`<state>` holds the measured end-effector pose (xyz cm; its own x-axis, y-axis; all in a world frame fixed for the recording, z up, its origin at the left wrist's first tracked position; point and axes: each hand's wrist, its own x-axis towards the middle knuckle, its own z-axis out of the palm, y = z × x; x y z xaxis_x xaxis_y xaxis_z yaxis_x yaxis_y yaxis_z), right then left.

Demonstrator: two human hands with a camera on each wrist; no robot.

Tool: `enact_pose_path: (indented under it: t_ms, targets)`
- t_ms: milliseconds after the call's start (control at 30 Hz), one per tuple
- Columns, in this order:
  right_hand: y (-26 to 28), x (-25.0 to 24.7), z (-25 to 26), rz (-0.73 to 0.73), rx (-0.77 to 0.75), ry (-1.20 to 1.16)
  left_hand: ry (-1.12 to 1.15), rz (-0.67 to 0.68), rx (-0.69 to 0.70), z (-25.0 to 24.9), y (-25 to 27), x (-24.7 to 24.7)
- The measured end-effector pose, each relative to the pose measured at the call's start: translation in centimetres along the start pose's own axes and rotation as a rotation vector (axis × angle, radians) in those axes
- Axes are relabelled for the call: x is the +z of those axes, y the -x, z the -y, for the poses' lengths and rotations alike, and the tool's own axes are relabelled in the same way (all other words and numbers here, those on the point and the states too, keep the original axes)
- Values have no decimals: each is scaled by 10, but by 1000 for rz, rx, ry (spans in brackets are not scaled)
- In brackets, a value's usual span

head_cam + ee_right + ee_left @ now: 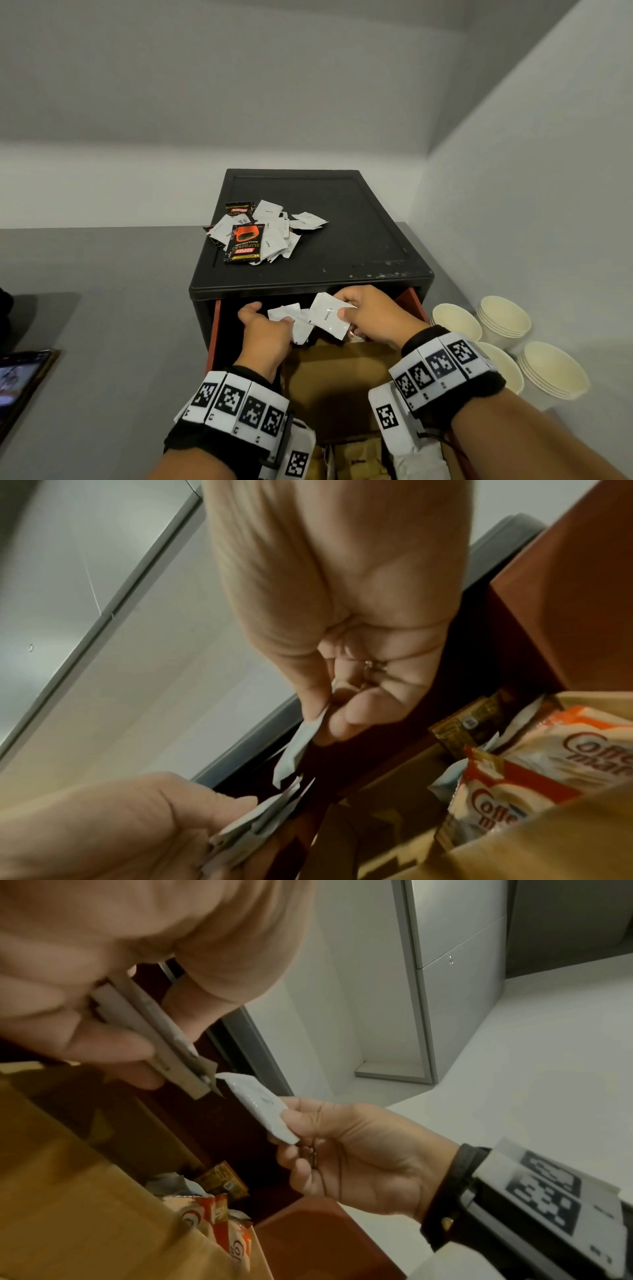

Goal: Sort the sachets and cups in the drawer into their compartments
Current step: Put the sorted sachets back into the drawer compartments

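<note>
The drawer [214, 329] of the black cabinet [342, 240] stands pulled out, with red-brown sides. Over its back part my left hand [274, 318] grips a small stack of white sachets [298, 325], seen edge-on in the left wrist view as white sachets [154, 1031]. My right hand [344, 313] pinches a single white sachet [327, 315] beside that stack, corners nearly touching. This single sachet [260, 1104] sits between thumb and forefinger. Orange-and-white creamer sachets [514, 777] and a dark gold sachet [469, 723] lie in the drawer beneath.
A loose pile of white and black-red sachets [263, 233] lies on the cabinet top. Stacks of cream paper cups [503, 318] stand on the counter to the right. Brown cardboard dividers [335, 370] line the drawer. A screen device [20, 380] lies far left.
</note>
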<state>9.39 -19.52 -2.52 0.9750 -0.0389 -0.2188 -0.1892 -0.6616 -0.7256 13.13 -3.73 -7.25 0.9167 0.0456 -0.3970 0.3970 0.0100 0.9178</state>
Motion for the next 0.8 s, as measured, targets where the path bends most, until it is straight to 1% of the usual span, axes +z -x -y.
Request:
enact_pose_path:
  t_ms: [100, 233, 400, 467, 533, 633, 733, 800]
  targets:
    - [5, -3, 5, 8, -7, 6, -39, 35, -4, 1, 1, -1]
    - [11, -4, 11, -42, -105, -10, -45, 144, -4, -1, 8, -1]
    - [12, 2, 6, -93, -171, -97, -53, 244, -67, -4, 9, 4]
    - [10, 7, 2, -101, -167, -98, -29, 282, -104, -5, 11, 4]
    - [8, 13, -3, -106, -157, -52, 22, 330, -141, -6, 14, 5]
    - [5, 19, -5, -75, -121, 3, 81, 331, -172, -8, 16, 4]
    - [2, 22, -2, -38, -79, -74, 141, 334, -201, -12, 17, 4]
    - [2, 24, -1, -45, -61, -117, 162, 345, -205, -13, 18, 3]
